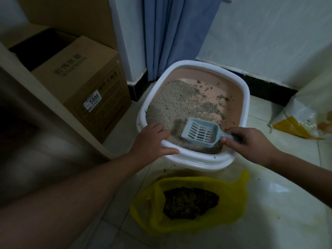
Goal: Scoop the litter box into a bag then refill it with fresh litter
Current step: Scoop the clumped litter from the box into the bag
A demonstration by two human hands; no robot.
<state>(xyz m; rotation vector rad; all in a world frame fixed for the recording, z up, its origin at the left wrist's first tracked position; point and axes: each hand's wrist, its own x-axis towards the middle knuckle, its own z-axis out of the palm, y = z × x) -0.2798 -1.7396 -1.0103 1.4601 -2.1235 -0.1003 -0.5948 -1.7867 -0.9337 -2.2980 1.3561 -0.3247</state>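
Fingers of the right hand (251,141): curled round the handle of the scoop (201,133), thumb tip pressed on the handle's near side. Fingers of the left hand (152,139): wrapped over the near rim of the litter box (244,97), fingertips inside the rim, thumb lying along its outer edge.

Scoop: pale blue plastic, slotted, held low over the near end of the box, open mouth toward the left hand; a grey blur of litter at its mouth.

Litter box: pink tub with a white rim, on the tiled floor (280,203) against the wall. Grey litter (172,103) lies heaped toward the left and near side; the far right part of the tub floor shows bare pink with scattered dark clumps.

Bag (233,212): yellow plastic, open, on the floor just in front of the box, holding a dark mass of scooped litter (190,203).

Cardboard box (80,90): brown, printed, white label reading 5008, standing left of the litter box.

Curtain (176,33): blue, hanging behind the litter box.

Sack (301,115): pale with a yellow patch, lying on the floor at the right, well apart from the litter box.
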